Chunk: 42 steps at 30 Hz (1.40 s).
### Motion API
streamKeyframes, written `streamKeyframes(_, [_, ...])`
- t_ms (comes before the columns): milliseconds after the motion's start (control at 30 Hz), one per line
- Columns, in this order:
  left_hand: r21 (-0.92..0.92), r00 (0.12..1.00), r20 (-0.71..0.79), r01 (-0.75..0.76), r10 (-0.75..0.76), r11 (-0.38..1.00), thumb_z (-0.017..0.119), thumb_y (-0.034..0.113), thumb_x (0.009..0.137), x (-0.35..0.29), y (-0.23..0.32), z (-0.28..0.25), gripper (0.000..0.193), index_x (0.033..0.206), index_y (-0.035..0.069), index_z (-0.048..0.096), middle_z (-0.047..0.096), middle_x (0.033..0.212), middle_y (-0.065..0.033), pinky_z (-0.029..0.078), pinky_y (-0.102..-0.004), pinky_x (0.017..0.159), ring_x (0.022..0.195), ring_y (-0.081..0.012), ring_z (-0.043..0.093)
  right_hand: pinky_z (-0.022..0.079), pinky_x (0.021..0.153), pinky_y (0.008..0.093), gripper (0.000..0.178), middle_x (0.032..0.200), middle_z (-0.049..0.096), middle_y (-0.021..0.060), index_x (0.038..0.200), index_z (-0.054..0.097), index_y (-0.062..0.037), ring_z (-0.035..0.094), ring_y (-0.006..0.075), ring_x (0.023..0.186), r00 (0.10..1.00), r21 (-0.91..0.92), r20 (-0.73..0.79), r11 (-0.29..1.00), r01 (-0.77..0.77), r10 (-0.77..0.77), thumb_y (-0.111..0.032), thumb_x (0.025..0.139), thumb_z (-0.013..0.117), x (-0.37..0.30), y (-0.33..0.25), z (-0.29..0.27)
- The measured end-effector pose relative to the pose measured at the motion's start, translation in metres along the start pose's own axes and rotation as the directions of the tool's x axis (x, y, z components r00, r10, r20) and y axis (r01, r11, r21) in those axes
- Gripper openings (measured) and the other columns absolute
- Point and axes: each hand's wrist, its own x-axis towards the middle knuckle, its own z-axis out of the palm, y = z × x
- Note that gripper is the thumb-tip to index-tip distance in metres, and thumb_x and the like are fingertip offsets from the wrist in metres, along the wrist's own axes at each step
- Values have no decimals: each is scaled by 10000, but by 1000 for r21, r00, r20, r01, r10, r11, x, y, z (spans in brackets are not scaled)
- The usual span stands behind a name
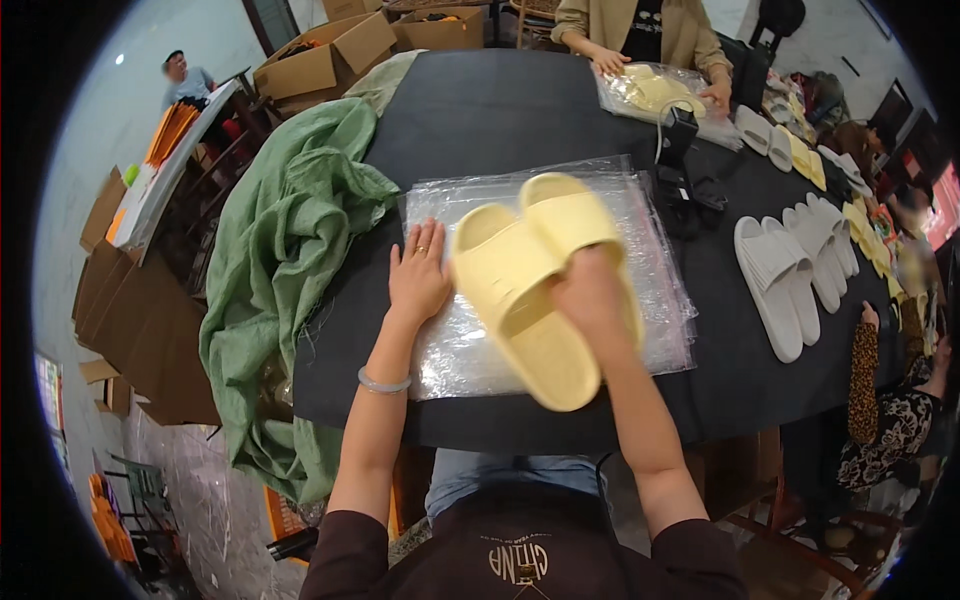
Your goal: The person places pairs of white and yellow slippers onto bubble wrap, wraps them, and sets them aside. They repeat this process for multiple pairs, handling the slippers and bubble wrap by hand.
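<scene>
My right hand (590, 292) grips a pair of pale yellow slide sandals (530, 270), held together just above a stack of clear plastic bags (660, 300) on the dark table (500, 110). The sandals' heel ends are blurred near the table's front edge. My left hand (418, 272) lies flat, fingers spread, on the left part of the plastic bags, right beside the sandals. It has a ring on a finger and a pale bangle on the wrist.
A green cloth (290, 250) hangs over the table's left edge. White sandals (785, 275) and more yellow ones lie in rows at the right. A phone on a stand (675, 140) sits mid-table. A person across the table handles bagged yellow sandals (655, 92). Cardboard boxes (330, 55) stand at the back left.
</scene>
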Motion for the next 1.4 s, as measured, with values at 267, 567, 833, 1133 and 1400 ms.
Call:
streamKeyframes(267, [-90,999,25,44,-41,995,397,443,904,2,-4,1,613,1425,130,310,256,1504,-43,219,-470,1092,1385,-216,237,488,780,471,320,1030,568,211,964,594,12,587,381,922,999,-72,47,997,28,-24,-256,794,634,11,20,50])
streamKeyframes(567, [-213,995,-7,99,-103,972,331,429,952,-3,-4,1,545,1394,112,368,258,1498,-73,188,-474,1103,1391,-224,212,455,853,466,413,1171,526,222,1032,577,28,538,397,1030,945,-179,-299,965,-191,132,-329,824,600,39,91,26])
streamKeyframes(833, [-579,920,-363,-98,-148,810,581,159,875,-4,-26,-41,333,1175,15,573,526,1276,-177,358,-398,1016,1252,-339,436,416,893,440,484,1149,536,275,1119,555,65,513,420,1066,973,-17,-229,1000,-8,4,-322,836,625,45,100,21])
streamKeyframes(1133, [-621,530,-559,242,-637,746,542,22,866,-209,-50,-80,150,974,22,646,652,1042,-110,437,-361,930,1077,-275,578,384,932,411,469,1176,547,261,1167,534,71,506,396,1100,972,44,-191,988,148,-137,-234,834,660,56,129,25])
streamKeyframes(1400, [-451,263,-476,747,-840,489,507,29,877,-393,-134,-11,190,1016,28,637,632,1040,-128,456,-324,865,975,-261,597,442,841,381,358,1054,628,231,1090,580,74,594,355,983,970,-76,-179,985,154,-165,-197,859,624,65,139,26])
